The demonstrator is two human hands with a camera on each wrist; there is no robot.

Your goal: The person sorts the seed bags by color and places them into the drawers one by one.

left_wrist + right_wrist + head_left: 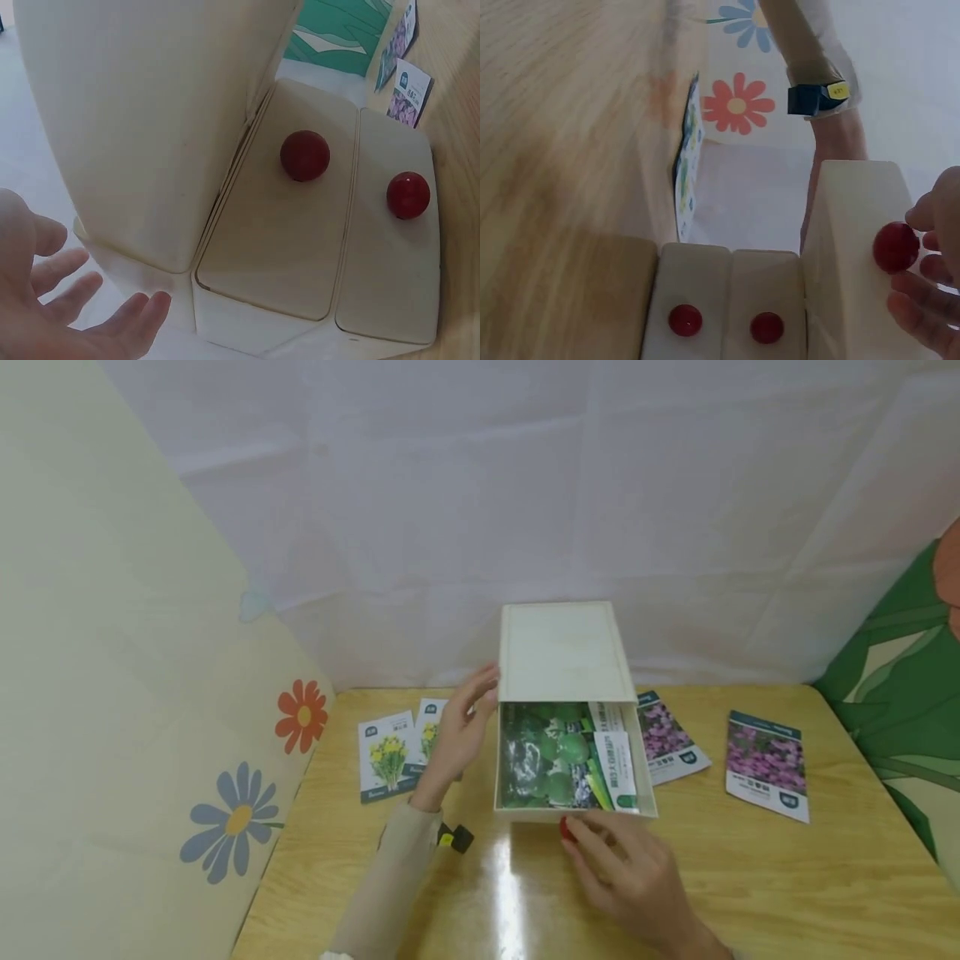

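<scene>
A small white drawer cabinet point(562, 652) stands at the back of the table, its top drawer point(525, 815) pulled far out toward me. Inside lie seed packets point(618, 768) with green round fruit pictured on them. My right hand point(633, 877) pinches the red knob point(895, 247) on that drawer's front. At the cabinet's left side, my left hand point(461, 727) has its fingers extended along the wall. Below, in the left wrist view, two more drawers are closed, with a red knob point(305, 155) on the middle one and another red knob point(408, 195) on the lowest.
Left of the cabinet lie yellow-flower seed packets point(386, 756), partly behind my left hand. To its right are two pink-flower packets, one packet point(667, 735) by the cabinet and another packet point(767, 766) farther right. A white cloth point(450, 527) hangs behind the wooden table point(780, 885).
</scene>
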